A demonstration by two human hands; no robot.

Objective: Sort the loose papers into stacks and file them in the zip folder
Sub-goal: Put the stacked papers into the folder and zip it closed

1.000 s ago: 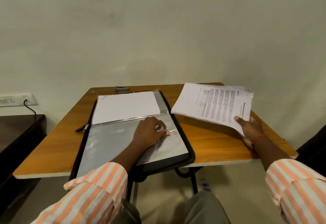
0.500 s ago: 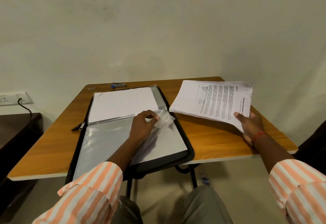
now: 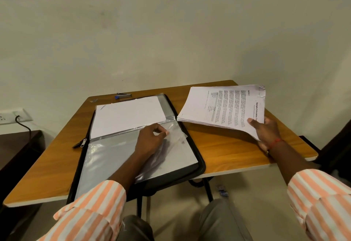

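Note:
A black zip folder [image 3: 197, 151] lies open on the wooden table [image 3: 224, 145], its clear plastic sleeves showing. White blank paper [image 3: 127, 115] sits filed in the far half. My left hand [image 3: 150, 140] pinches the top corner of a clear sleeve [image 3: 176, 136] in the near half and lifts it a little off the page below. To the right, my right hand [image 3: 266, 132] grips the near corner of a stack of printed papers [image 3: 222, 106], holding it tilted above the table.
A blue-capped pen [image 3: 123, 95] and a small clip [image 3: 93, 100] lie at the table's far edge. The folder's zip pull [image 3: 82, 143] hangs off its left side. A dark desk [image 3: 17, 145] stands to the left under a wall socket [image 3: 11, 117] with a cable.
My left hand went from lying flat on the near sleeve to pinching its top corner and peeling it up. The paper stack in my right hand stays about where it was.

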